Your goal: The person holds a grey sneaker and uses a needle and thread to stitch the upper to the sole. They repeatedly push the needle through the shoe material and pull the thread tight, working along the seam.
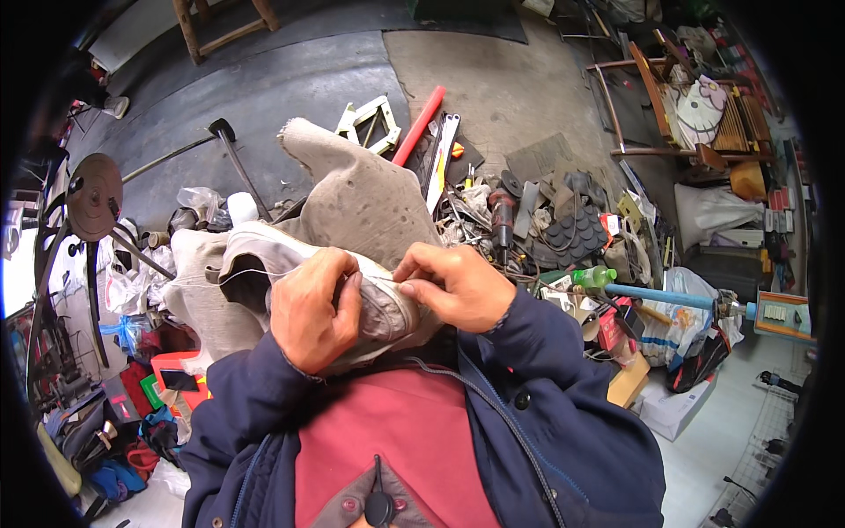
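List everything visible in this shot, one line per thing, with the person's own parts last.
shoe: 1, grey-white, held in both hands at the lap
thread: 1, white, running left from the shoe
cloth: 1, grey-beige, draped over the knee behind the shoe
red bar: 1, red, on the floor ahead
rubber soles: a pile, black, right of centre
green bottle: 1, green, lying to the right
blue-handled tool: 1, blue, at right
round metal wheel: 1, rusty brown, on a stand at left
wooden chair: 1, brown, upper right
left hand: 1, gripping the shoe, fingers curled over it
right hand: 1, pinching the shoe's edge
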Demonstrator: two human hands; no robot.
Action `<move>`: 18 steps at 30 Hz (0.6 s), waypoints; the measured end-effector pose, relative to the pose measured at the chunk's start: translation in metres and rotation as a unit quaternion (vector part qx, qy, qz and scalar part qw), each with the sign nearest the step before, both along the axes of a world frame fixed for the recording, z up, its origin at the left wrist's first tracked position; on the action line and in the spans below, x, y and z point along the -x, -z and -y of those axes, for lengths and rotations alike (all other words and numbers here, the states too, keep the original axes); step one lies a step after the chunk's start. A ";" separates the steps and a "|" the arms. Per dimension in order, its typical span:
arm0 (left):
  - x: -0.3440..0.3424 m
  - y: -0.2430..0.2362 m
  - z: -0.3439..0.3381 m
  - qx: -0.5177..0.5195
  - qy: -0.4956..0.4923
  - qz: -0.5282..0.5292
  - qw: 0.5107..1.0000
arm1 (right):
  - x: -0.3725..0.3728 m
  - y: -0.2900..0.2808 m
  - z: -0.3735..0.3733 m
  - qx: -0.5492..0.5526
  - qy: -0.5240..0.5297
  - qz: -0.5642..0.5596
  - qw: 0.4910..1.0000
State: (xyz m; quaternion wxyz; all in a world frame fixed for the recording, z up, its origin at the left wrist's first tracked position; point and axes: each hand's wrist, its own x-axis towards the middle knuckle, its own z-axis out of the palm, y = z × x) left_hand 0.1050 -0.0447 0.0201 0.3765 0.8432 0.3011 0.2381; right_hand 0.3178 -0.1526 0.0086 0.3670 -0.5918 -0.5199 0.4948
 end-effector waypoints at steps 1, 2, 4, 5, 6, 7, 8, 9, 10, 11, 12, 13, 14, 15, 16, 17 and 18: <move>0.000 0.000 -0.001 -0.003 -0.001 0.001 1.000 | -0.005 0.001 0.002 0.001 -0.006 -0.076 0.997; 0.000 0.000 -0.001 0.001 -0.005 0.002 1.000 | -0.014 0.001 0.006 0.013 0.033 -0.188 0.982; 0.000 0.001 -0.001 -0.006 -0.005 0.003 1.000 | -0.026 0.006 0.002 -0.149 0.187 -0.469 0.850; 0.001 0.001 -0.001 0.002 -0.002 0.004 1.000 | -0.038 0.004 0.001 -0.154 0.316 -0.522 0.777; 0.001 0.001 0.000 -0.002 -0.003 0.001 1.000 | -0.048 0.003 -0.001 -0.132 0.429 -0.560 0.696; 0.001 0.001 0.000 0.000 -0.002 0.000 1.000 | -0.048 0.003 -0.001 -0.135 0.427 -0.529 0.721; 0.001 0.001 0.000 0.010 -0.004 0.000 1.000 | -0.048 0.002 -0.002 -0.113 0.490 -0.486 0.714; 0.000 0.001 0.000 0.005 -0.003 0.000 1.000 | -0.039 0.003 -0.001 -0.094 0.446 -0.408 0.791; 0.000 0.001 0.000 0.007 -0.003 0.000 1.000 | -0.026 0.005 0.001 -0.046 0.446 -0.316 0.836; -0.001 0.001 0.000 0.009 -0.002 0.001 1.000 | -0.014 0.007 0.000 -0.040 0.358 -0.241 0.901; -0.002 0.001 0.000 0.008 -0.001 0.003 1.000 | 0.000 0.009 0.001 -0.044 0.278 -0.181 0.942; -0.002 0.000 0.000 0.008 -0.003 0.004 1.000 | 0.012 0.014 -0.001 -0.061 0.215 -0.138 0.965; -0.002 0.000 0.000 0.016 -0.005 0.006 1.000 | 0.021 0.018 -0.004 -0.080 0.166 -0.048 0.982; 0.000 0.000 -0.001 0.017 -0.001 0.006 1.000 | 0.021 0.019 -0.003 -0.053 0.125 -0.049 0.989; 0.002 -0.001 -0.001 0.027 0.002 0.008 1.000 | 0.020 0.021 -0.003 -0.021 0.075 -0.039 0.996; 0.005 -0.002 -0.001 0.045 0.000 0.009 0.999 | 0.013 0.021 0.000 0.029 0.060 -0.020 0.998; 0.009 -0.004 -0.001 0.102 -0.002 0.027 0.994 | 0.004 0.020 0.001 0.076 0.038 -0.016 0.996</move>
